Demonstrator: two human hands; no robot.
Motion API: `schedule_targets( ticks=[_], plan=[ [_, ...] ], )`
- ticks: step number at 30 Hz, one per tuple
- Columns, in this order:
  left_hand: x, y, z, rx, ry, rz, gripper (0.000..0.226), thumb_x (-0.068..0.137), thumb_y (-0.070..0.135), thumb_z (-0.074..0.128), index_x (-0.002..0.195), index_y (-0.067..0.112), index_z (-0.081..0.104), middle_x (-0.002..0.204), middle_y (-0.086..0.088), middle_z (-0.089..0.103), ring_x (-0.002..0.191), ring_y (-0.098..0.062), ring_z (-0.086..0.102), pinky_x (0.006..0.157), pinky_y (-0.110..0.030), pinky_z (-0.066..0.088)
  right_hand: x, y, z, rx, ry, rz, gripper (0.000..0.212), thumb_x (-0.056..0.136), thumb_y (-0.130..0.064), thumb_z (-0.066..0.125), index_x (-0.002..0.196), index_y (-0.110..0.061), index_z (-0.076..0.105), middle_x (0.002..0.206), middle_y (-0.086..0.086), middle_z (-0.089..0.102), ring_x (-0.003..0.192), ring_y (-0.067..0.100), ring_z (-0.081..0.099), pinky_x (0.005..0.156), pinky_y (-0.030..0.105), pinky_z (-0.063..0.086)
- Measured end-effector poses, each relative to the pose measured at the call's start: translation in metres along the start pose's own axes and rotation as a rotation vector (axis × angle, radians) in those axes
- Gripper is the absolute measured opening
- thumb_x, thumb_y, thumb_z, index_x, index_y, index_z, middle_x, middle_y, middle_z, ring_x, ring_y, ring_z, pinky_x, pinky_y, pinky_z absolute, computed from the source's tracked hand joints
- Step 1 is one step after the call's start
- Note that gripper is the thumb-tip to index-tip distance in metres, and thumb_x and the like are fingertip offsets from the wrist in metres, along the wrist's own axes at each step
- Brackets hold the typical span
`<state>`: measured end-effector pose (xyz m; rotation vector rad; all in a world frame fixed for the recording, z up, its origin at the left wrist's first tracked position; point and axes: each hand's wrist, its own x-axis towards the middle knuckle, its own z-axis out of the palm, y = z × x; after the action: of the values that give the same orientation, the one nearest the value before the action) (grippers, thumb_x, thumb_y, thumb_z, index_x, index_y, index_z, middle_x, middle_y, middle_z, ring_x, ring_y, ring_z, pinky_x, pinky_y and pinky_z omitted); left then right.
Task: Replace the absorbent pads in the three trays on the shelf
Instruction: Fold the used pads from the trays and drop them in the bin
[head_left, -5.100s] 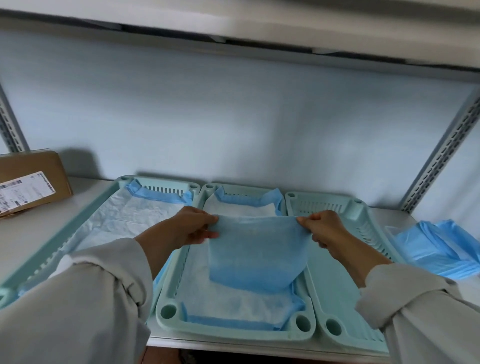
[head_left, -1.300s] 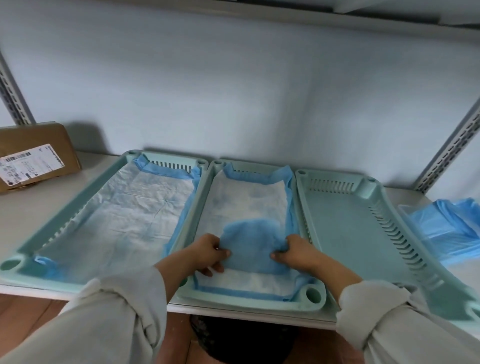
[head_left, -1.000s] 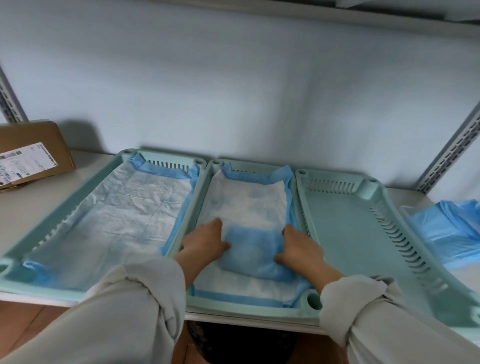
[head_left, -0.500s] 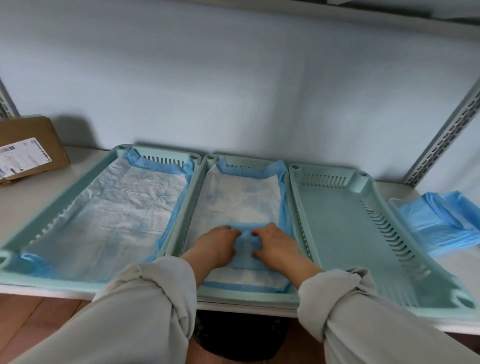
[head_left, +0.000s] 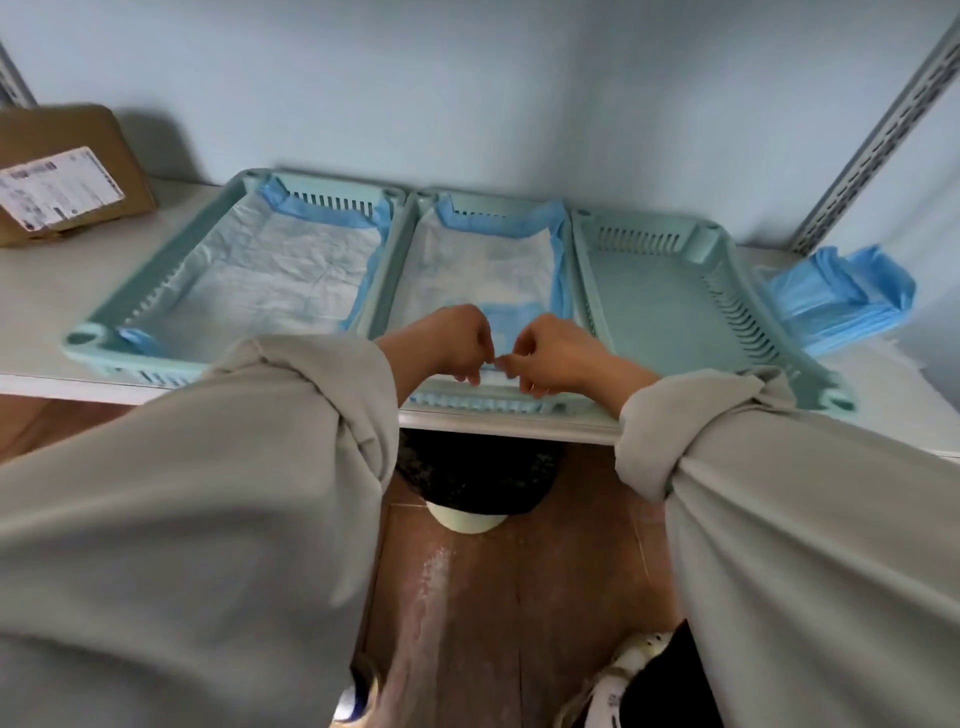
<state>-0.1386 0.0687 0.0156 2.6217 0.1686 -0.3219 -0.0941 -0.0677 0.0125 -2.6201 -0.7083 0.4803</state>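
Note:
Three pale green trays stand side by side on the white shelf. The left tray (head_left: 156, 280) holds a spread white pad with blue edges (head_left: 280, 275). The middle tray (head_left: 402, 234) also holds a spread pad (head_left: 478, 265), and on its near end lies a small folded blue pad (head_left: 506, 322). My left hand (head_left: 452, 343) and my right hand (head_left: 553, 353) meet at the near edge of that folded pad, fingers curled, pinching it. The right tray (head_left: 665, 306) has no pad in it.
A stack of folded blue pads (head_left: 841, 301) lies on the shelf right of the trays. A brown cardboard box (head_left: 62, 171) sits at the far left. A slotted metal upright (head_left: 878, 130) rises at the right. Below the shelf stands a bin with a black liner (head_left: 478, 478).
Both hands have drawn together and back toward the near edge of the folded blue pad, going from flat on it to pinching it. The view has dropped lower.

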Motion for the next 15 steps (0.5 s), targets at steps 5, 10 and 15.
schedule_targets(
  ticks=[5,10,15],
  plan=[
    [-0.017,0.008,0.008,-0.176,-0.259,-0.071,0.024,0.097,0.008,0.04,0.117,0.005,0.053,0.102,-0.017,0.071,0.062,-0.01,0.062,0.059,-0.024,0.049,-0.02,-0.01,0.013,-0.01,-0.387,0.094,0.021,0.092,-0.019,0.056,0.096,-0.002,0.068,0.086,0.006,0.067,0.076,0.016,0.064,0.07,0.024,0.051],
    [-0.025,-0.007,0.024,-0.303,-0.181,0.168,0.005,0.088,0.011,0.061,0.091,0.015,0.062,0.078,0.003,0.066,0.071,0.0,0.059,0.068,-0.014,0.045,-0.021,-0.003,0.059,-0.351,-0.553,-0.069,0.025,0.095,-0.028,0.052,0.103,-0.006,0.058,0.107,0.007,0.054,0.107,0.025,0.049,0.079,0.027,0.038],
    [-0.02,-0.037,0.064,0.119,-0.358,0.213,0.026,0.092,0.008,0.049,0.106,0.011,0.071,0.114,-0.002,0.067,0.105,-0.014,0.059,0.097,-0.025,0.043,-0.016,0.031,0.122,-0.377,-0.585,0.006,0.046,0.093,-0.026,0.052,0.136,-0.009,0.044,0.137,0.011,0.049,0.121,0.029,0.05,0.099,0.037,0.044]
  ],
)
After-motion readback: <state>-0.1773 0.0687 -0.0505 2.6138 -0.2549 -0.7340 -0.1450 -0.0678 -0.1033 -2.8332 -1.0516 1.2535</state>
